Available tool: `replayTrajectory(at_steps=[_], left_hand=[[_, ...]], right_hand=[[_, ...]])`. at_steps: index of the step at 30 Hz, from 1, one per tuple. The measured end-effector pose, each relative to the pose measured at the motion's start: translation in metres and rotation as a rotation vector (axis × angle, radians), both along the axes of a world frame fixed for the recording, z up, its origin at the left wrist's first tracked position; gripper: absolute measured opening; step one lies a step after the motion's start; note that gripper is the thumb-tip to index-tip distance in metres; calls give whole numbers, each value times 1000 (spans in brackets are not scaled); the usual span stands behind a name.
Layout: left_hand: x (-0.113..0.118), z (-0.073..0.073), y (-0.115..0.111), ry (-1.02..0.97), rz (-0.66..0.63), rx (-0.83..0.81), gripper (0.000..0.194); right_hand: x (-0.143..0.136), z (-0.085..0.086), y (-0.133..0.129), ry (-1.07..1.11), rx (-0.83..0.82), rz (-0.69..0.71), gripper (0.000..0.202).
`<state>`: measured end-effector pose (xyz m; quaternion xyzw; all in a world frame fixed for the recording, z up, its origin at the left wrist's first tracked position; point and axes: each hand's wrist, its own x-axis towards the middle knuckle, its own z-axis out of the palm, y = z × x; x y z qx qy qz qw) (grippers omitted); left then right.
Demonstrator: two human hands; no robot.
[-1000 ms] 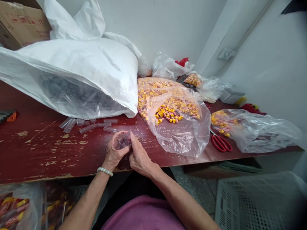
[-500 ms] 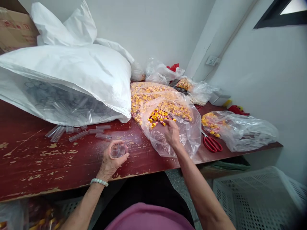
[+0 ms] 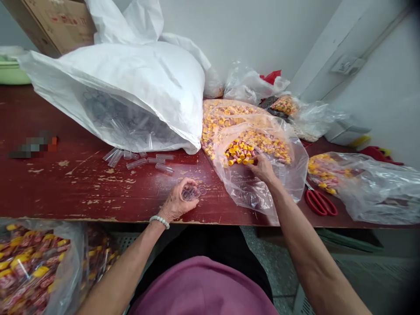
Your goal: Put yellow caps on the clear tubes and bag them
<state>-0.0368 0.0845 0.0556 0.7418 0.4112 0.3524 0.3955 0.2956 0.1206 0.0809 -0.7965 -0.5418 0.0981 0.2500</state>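
Observation:
My left hand (image 3: 180, 199), with a bead bracelet at the wrist, is wrapped round several clear plastic tubes (image 3: 193, 192), their round ends facing up over the red table (image 3: 141, 197). My right hand (image 3: 260, 168) reaches into the mouth of a clear plastic bag (image 3: 252, 194) of small yellow-and-red pieces (image 3: 239, 153). Its fingers are pinched at the pile's right edge; a yellow piece lies at the fingertips. Loose clear tubes (image 3: 164, 169) rest in front of a big white sack (image 3: 147, 74), which is open and full of such tubes.
Red-handled scissors (image 3: 320, 203) lie right of the clear bag, beside another bag (image 3: 370, 188) of yellow pieces. A cardboard box (image 3: 65, 24) stands back left. Below the table's left edge are bags of yellow-and-red items (image 3: 29, 262). More bags (image 3: 246, 85) line the wall.
The view has shifted to the left, bringing a green basin and the bags below into sight. My right hand has moved down onto the edge of the pile. My left hand still holds the tubes.

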Motion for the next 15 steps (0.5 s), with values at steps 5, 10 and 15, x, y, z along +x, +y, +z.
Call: replayTrajectory(at_steps=[5, 10, 15], left_hand=[[0, 1, 0, 9, 0, 16, 35], [1, -1, 1, 18, 18, 28, 34], [0, -3, 2, -2, -20, 51, 33]], right_hand=[[-95, 3, -52, 603, 476, 266, 30], [-175, -13, -78, 661, 478, 392, 21], [-175, -18, -83, 219, 510, 533, 11]])
